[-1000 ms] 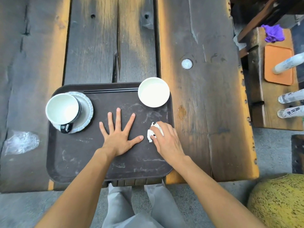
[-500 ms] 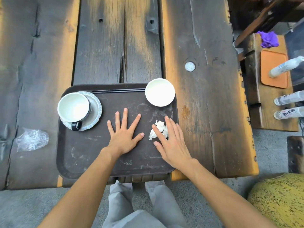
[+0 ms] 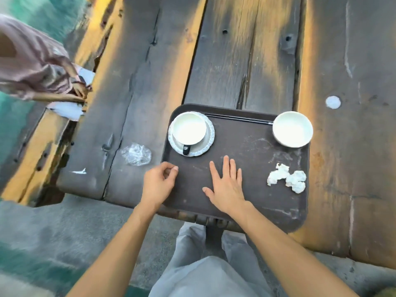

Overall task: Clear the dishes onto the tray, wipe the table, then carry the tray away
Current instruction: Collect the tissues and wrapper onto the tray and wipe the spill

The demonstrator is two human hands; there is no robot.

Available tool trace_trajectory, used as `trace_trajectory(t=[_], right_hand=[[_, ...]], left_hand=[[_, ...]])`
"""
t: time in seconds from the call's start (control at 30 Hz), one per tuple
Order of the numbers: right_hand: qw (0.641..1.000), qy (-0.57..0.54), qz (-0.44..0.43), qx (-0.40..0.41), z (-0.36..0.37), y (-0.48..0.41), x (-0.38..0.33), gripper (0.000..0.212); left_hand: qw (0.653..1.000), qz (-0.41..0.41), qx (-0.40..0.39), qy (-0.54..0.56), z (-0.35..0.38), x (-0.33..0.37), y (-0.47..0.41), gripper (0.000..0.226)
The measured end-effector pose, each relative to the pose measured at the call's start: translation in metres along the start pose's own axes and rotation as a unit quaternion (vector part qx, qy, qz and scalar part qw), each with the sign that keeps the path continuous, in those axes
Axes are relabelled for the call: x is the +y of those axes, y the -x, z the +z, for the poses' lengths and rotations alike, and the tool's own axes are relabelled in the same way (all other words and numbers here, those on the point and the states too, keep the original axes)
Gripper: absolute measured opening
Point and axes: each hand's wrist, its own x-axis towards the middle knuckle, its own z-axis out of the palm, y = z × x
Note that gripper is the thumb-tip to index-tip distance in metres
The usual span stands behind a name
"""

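Dark brown plastic tray (image 3: 246, 196) sits on the weathered wooden plank table (image 3: 150, 82), near edge overhanging; white cup on scalloped saucer (image 3: 189, 130) far left, white bowl (image 3: 292, 128) far right, crumpled white tissue (image 3: 287, 177) near right. Left hand (image 3: 158, 183) loosely curled at left rim, gripping nothing; right hand (image 3: 227, 187) flat, fingers spread. Crumpled clear plastic wrapper (image 3: 136, 154) left on table; likely forgotten. Uneven lift could slide cup off saucer.

Warm amber light is streaking across the dark wooden table (image 3: 246, 61) while the left edge is smearing into motion blur and wide-angle bending.
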Motion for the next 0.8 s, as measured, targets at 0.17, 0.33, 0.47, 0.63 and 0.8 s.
trace_trajectory(t=[0.17,0.33,0.47,0.63,0.8], right_hand=[[0.995,-0.026,0.084,-0.041,0.01,-0.012,-0.029,0.103],[0.991,-0.028,0.112,-0.065,0.006,-0.018,-0.031,0.108],[0.989,-0.026,0.127,-0.076,0.002,-0.018,-0.033,0.109],[0.988,-0.032,0.13,-0.073,-0.003,-0.016,-0.035,0.108],[0.988,-0.037,0.132,-0.074,-0.006,-0.014,-0.037,0.107]], left_hand=[[0.978,-0.151,0.134,0.048,-0.054,-0.058,-0.035,0.018],[0.957,-0.185,0.214,0.067,-0.078,-0.081,-0.066,0.04],[0.984,-0.107,0.129,0.059,-0.086,-0.089,-0.089,0.073],[0.998,-0.033,-0.045,0.022,-0.092,-0.096,-0.112,0.076],[0.989,-0.055,-0.127,0.057,-0.1,-0.097,-0.118,0.097]])
